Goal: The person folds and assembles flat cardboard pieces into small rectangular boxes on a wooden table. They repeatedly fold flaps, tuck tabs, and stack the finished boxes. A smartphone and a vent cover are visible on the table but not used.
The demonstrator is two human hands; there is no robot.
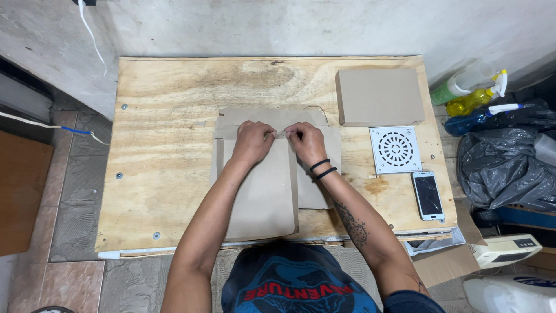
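Note:
A flat brown cardboard piece [263,197], partly folded, lies in the middle of a plywood table [168,116]. My left hand [252,142] and my right hand [304,141] rest side by side on its upper part. Their fingertips meet and pinch a small flap or tab at the fold. Two black bands circle my right wrist. A folded brown cardboard box [379,95] sits at the table's far right. Just below it lies a square white drain grate [395,149].
A phone [428,195] lies face up near the table's right edge. Spray bottles [472,95] and a black plastic bag [504,168] crowd the floor to the right. A wall runs along the table's far side. A cable [69,130] trails at the left.

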